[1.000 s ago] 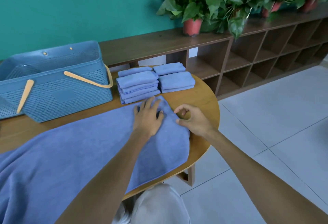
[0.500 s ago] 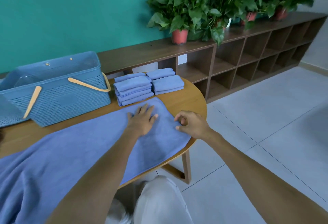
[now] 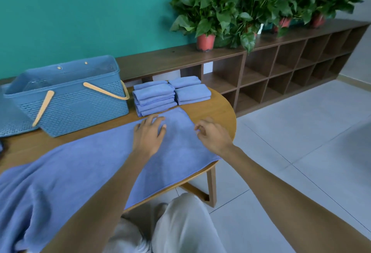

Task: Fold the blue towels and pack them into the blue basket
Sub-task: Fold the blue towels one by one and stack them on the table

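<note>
The left hand (image 3: 149,136) lies flat, fingers straight, on the spread towel (image 3: 84,172). The right hand (image 3: 212,135) has its fingers curled at the towel's right edge; whether it pinches the cloth I cannot tell. The towel covers the table (image 3: 216,110) and hangs off its near left side. Beyond the hands sit two folded stacks (image 3: 154,98), with the basket (image 3: 70,100) to their left, handles down

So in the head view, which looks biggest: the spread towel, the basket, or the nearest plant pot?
1. Spread towel, largest by far, though it lies nearest the camera.
2. Basket.
3. Plant pot, smallest, but it stands farthest away, so that is partly distance.
</note>
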